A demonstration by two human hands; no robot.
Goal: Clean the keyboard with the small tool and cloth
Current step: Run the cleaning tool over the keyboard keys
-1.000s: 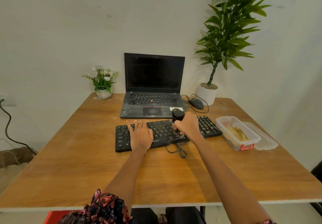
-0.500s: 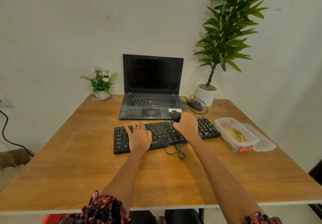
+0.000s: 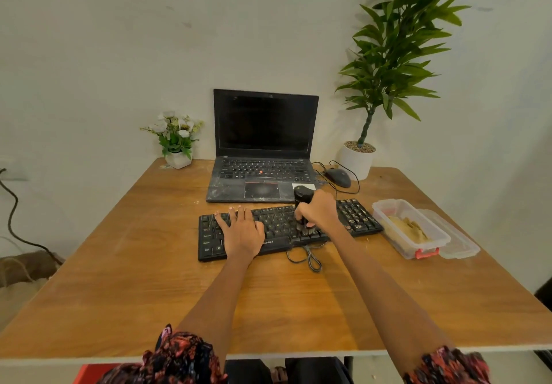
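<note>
Black keyboard (image 3: 352, 219) sits mid-table (image 3: 119, 279), just in front of laptop (image 3: 263, 159). L hand (image 3: 242, 231) lies flat on the left keys, fingers straight & spread, pinning the board down. R hand (image 3: 318, 208) is curled round the small tool (image 3: 301, 197), a dark stubby brush held upright, bristle end down on the keys right of centre.

Risks as I judge them: too much down-force could pop a keycap or push grit deeper btw keys. If L hand lifts, board may skate on the wood. Loose cable (image 3: 307, 259) coiled at the near edge could snag the R wrist on a sweep. Debris flicked right may land in the open plastic box (image 3: 388, 207) just beside the board.

Hard to read: bristles mostly hidden by R fingers, so can't tell contact depth. Cloth not clearly ID'd; tan stuff in the box may be it, unsure. Key dirt too small to see. Both elbows cut off at frame bottom.
</note>
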